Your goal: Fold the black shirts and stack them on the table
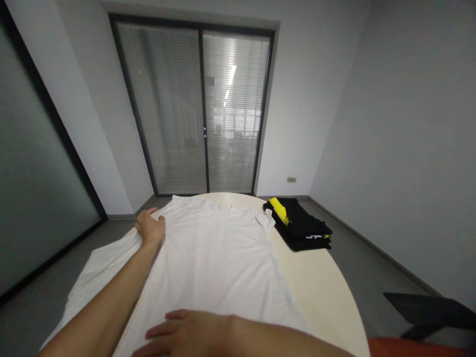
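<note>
A white shirt [219,258] lies spread over the table, its collar end toward the far edge and a small sleeve bunched at its upper right. My left hand [150,226] reaches to the shirt's upper left edge; its thumb stands apart from the fingers, and the fingertips rest by the cloth there. My right hand [186,333] lies flat on the lower part of the shirt with its fingers spread. More white cloth [92,272] hangs to the left, partly behind my left forearm.
A stack of folded black clothes [301,223] with a yellow piece [278,209] on top sits at the right of the round cream table [327,287]. A dark chair part [427,310] and an orange-red surface [409,347] are at lower right. Glass doors [204,109] with blinds stand behind.
</note>
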Demonstrator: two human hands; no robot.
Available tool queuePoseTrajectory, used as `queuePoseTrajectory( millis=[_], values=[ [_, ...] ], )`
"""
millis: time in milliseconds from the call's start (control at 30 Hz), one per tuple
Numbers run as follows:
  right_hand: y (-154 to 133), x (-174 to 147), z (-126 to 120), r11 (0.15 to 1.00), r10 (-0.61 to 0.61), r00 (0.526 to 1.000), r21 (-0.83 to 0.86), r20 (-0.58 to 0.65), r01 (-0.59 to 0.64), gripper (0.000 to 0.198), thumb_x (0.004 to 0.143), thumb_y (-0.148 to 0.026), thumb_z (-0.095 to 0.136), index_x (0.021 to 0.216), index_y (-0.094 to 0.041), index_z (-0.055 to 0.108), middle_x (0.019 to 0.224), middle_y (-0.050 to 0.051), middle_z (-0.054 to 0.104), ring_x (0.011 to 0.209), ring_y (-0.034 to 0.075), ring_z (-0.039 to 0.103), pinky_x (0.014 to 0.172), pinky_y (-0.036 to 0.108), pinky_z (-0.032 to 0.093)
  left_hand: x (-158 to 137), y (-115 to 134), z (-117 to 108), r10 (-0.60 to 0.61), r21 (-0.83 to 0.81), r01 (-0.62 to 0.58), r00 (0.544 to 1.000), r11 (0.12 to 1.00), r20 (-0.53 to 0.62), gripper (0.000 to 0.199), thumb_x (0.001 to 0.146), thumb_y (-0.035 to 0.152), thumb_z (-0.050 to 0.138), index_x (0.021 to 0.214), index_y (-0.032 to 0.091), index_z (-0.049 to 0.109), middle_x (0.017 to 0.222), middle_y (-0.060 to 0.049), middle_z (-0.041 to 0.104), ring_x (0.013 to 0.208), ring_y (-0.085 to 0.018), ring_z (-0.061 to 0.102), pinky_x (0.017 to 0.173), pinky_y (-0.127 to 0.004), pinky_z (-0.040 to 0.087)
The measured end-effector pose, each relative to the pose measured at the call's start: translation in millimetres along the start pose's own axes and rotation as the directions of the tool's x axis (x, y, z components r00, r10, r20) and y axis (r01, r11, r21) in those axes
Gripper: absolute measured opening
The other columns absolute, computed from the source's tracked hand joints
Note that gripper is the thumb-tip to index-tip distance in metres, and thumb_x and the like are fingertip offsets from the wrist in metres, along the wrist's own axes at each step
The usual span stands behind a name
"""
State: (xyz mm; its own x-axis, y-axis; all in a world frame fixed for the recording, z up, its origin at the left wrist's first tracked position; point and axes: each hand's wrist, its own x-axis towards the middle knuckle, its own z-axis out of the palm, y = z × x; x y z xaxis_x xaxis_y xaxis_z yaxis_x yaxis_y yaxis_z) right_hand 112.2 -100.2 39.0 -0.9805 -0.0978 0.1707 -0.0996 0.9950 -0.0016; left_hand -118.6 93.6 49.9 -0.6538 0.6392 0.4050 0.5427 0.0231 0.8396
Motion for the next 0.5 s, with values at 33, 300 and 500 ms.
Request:
queuePoseTrajectory(
  millis=[33, 300, 500],
  values=[
    [8.4, -2.9, -2.2, 1.0, 0.006, 1.0, 0.028, -0.008, -0.006, 0.035, 0.1, -0.031, 0.044, 0.132, -0.025, 0.056, 0.144, 0.001, 0.054, 0.131, 0.019, 0.05, 0.107, 0.034, 0.04, -7.4, 6.0, 1.9, 0.063, 0.039, -0.063, 0.998, 0.997, 0.004, 0.038, 0.077, 0.02, 0.061, 0.115, 0.017, 0.062, 0.138, -0.013, 0.049, 0.134, -0.033, 0.04, 0.114, -0.053, 0.029],
    [95.6, -89.9, -36.1, 0.704, 0.7, 0.693, -0.001, -0.173, -0.71, 0.024, 0.091, -0.029, 0.05, 0.095, -0.017, 0.071, 0.096, 0.007, 0.072, 0.092, 0.019, 0.065, 0.087, 0.031, 0.045, -94.4, 24.4, 38.2, 0.348, 0.384, -0.457, 0.881, 0.802, 0.321, 0.049, 0.092, 0.033, 0.05, 0.136, 0.012, 0.051, 0.151, -0.02, 0.037, 0.138, -0.035, 0.037, 0.111, -0.05, 0.033],
    [121.5, -158.7, -11.3, 0.076, 0.977, 0.067, 0.039, -0.201, -0.996, 0.062, 0.095, -0.053, 0.044, 0.148, -0.02, 0.042, 0.156, 0.014, 0.036, 0.144, 0.034, 0.028, 0.115, 0.048, 0.021, -110.5, 3.5, 48.1, 0.28, 0.539, -0.524, 0.837, 0.66, 0.471, 0.062, 0.094, 0.041, 0.044, 0.148, 0.012, 0.041, 0.157, -0.023, 0.032, 0.144, -0.043, 0.026, 0.114, -0.059, 0.021]
  ],
)
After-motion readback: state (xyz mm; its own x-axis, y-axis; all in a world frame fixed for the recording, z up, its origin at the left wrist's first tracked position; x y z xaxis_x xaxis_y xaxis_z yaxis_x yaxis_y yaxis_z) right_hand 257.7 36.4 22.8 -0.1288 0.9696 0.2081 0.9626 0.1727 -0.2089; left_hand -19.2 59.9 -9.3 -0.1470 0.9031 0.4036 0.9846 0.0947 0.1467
